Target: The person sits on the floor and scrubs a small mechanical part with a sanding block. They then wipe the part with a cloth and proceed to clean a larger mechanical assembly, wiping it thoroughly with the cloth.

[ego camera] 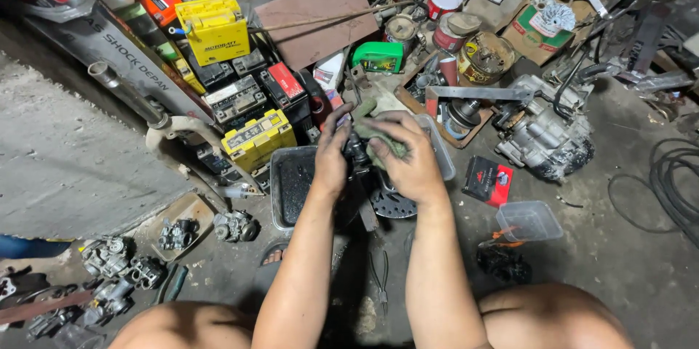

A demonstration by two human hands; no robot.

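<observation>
Still Wiping: Dark Part Held Over the Tray

Seemingly the cleaning is midway: the small dark metal part (357, 151) looks grimy, half wrapped in a greenish rag (378, 138), above the grey tray (280, 167) on the floor. The left hand (331, 156) is clamped around the part, fingers pointing upward. The right hand (411, 159) closes on the rag, pressing it against the part. Both forearms reach forward between the knees, wrists close together. Pliers (379, 276) lie untouched below.

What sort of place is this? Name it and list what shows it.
Most likely a small motorcycle repair workshop, worked on the floor. Used vehicle batteries are stacked by the wall, an engine block sits on the concrete, and loose carburetors lie nearby. Both hands, left hand and right hand, wipe a dark part with a rag.
</observation>
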